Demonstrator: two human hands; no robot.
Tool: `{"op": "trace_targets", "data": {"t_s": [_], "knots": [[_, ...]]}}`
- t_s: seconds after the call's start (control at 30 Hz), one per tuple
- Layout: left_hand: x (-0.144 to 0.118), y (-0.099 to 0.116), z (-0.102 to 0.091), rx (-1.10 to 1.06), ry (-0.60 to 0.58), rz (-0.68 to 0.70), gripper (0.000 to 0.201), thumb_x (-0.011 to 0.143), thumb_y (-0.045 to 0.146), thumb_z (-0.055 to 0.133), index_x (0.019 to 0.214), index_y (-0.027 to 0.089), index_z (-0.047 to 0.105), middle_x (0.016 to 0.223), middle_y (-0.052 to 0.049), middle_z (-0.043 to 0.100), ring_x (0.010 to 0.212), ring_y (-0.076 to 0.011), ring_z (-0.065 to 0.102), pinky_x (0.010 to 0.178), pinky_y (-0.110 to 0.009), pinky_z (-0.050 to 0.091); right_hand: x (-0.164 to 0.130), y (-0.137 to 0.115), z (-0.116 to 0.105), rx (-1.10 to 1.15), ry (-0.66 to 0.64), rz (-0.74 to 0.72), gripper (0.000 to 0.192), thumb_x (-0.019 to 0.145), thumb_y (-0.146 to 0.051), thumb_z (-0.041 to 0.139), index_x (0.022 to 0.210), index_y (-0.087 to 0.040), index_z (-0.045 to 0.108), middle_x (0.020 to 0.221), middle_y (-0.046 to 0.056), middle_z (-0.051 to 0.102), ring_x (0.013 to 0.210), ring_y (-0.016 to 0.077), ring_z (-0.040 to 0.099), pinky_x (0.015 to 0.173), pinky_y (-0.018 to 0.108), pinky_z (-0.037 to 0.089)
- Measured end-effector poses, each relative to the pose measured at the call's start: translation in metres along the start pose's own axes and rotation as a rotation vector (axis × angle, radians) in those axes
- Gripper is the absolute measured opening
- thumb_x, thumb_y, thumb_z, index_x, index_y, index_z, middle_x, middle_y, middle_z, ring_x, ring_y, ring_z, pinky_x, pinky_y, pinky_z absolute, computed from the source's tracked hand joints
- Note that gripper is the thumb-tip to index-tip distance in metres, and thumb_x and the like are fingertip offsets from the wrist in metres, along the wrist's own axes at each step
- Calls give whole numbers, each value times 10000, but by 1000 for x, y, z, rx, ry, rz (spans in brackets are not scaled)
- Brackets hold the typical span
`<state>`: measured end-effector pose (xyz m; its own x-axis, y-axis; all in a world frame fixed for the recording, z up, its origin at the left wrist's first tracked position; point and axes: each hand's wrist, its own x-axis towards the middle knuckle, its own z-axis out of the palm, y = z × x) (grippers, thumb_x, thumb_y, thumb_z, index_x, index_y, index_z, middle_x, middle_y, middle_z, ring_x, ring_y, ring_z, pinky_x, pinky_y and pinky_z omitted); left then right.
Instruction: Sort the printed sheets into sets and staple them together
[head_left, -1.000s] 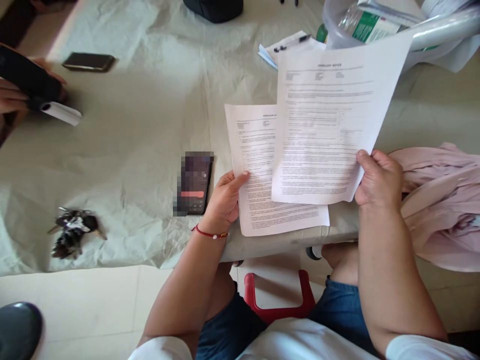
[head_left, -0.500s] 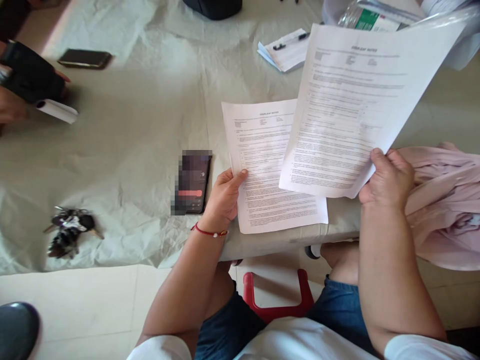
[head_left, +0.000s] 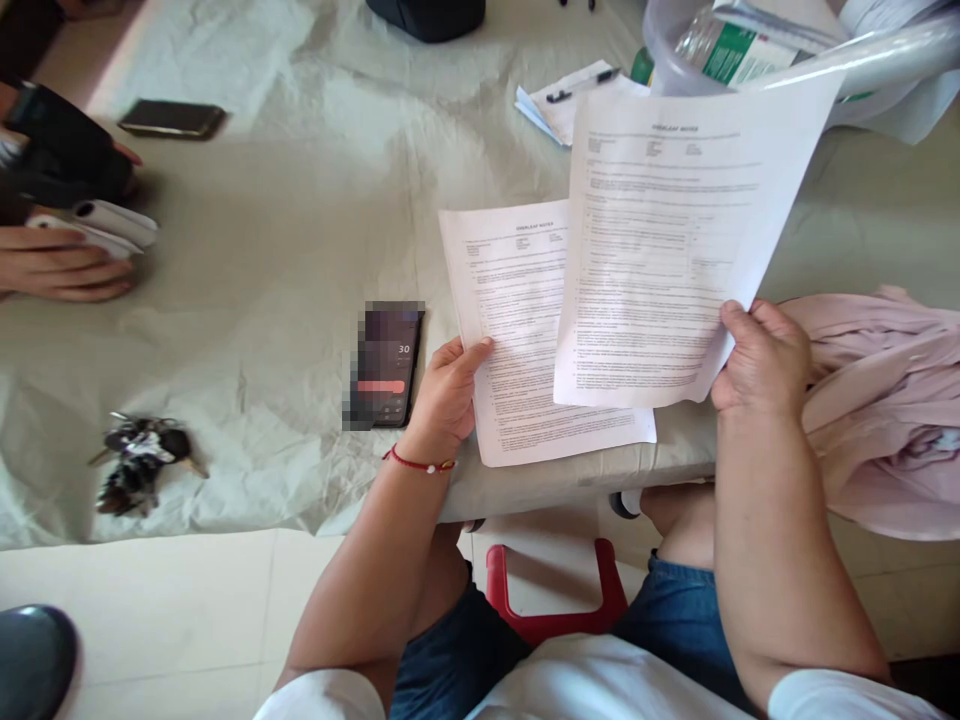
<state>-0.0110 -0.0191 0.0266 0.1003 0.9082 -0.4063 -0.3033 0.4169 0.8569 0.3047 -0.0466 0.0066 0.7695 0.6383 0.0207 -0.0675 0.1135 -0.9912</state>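
My left hand (head_left: 450,385) pinches the left edge of a printed sheet of paper (head_left: 514,310), thumb on top and the other fingers mostly hidden beneath. My right hand (head_left: 763,358) grips a second printed sheet (head_left: 652,250) by its lower right edge. That second sheet is raised and tilted, covering the right part of the first one. Both carry the heading "Overleaf Notes". A dark phone (head_left: 386,365) with its screen lit lies just left of my left hand. Pink cloth (head_left: 877,390) is bunched beside my right hand.
Keys (head_left: 146,460) lie at the table's front left, and another phone (head_left: 172,118) farther back. Another person's hand (head_left: 67,262) is by white paper and a black object at the left. Folded papers with a pen (head_left: 581,95) and a filled tub (head_left: 671,50) stand behind the sheets.
My right hand has brought its sheet left and slightly down, over more of the other sheet. My left hand stays nearly still. The other person's hand now shows on the white paper.
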Motion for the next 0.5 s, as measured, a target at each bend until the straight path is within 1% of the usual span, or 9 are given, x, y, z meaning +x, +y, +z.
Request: {"op": "trace_targets", "data": {"t_s": [0.1, 0.23, 0.37, 0.5], "knots": [[2, -2, -2, 4, 34, -7, 361, 759, 425, 1006, 965, 178, 841, 1026, -137, 890, 1106, -375, 860, 1014, -501, 704, 0, 1, -1, -47, -48, 9, 184, 778, -321, 900, 782, -249, 730, 817, -2, 751, 766, 191, 657, 760, 370, 595], [3, -2, -3, 11, 57, -13, 343, 758, 417, 999, 936, 180, 824, 1018, -143, 883, 1104, -371, 856, 1009, -488, 704, -1, 3, -4, -162, -146, 34, 199, 809, -402, 911, 824, -280, 755, 849, -13, 765, 804, 216, 660, 789, 396, 591], [2, 2, -1, 8, 25, -12, 323, 713, 343, 971, 955, 178, 837, 1005, -144, 888, 1121, -404, 856, 1004, -523, 708, -3, 6, -5, -230, -205, 31, 185, 842, -419, 886, 819, -285, 760, 848, -14, 765, 785, 209, 651, 794, 388, 569], [2, 4, -1, 38, -21, -43, 307, 636, 228, 936, 929, 172, 860, 1024, -145, 900, 1081, -413, 865, 943, -507, 716, -2, 10, -6, -247, -230, 37, 187, 836, -419, 874, 829, -281, 748, 795, -37, 729, 748, 191, 632, 747, 363, 557]]}}
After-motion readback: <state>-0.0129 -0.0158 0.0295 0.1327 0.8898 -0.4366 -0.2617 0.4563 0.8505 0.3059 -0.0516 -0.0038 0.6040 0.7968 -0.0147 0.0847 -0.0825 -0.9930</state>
